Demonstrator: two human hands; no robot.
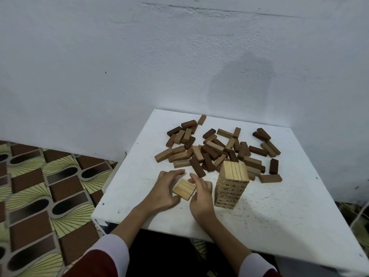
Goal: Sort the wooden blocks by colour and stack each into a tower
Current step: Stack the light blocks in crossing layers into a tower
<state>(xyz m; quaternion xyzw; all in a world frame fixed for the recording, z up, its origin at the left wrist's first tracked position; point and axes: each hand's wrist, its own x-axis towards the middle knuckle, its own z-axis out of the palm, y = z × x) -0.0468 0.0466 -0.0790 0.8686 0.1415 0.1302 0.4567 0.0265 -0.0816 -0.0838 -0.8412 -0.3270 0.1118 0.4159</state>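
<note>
One pale tower (231,184) is already built near the middle of the white table (279,212). A small set of pale blocks (184,189) is gripped from both sides, fingers of the left hand (165,191) and right hand (200,194) curled round it, just left of the tower. The brown and tan pile (217,150) behind is judged still unsorted. Bare table is left toward the front edge and the right side.
</note>
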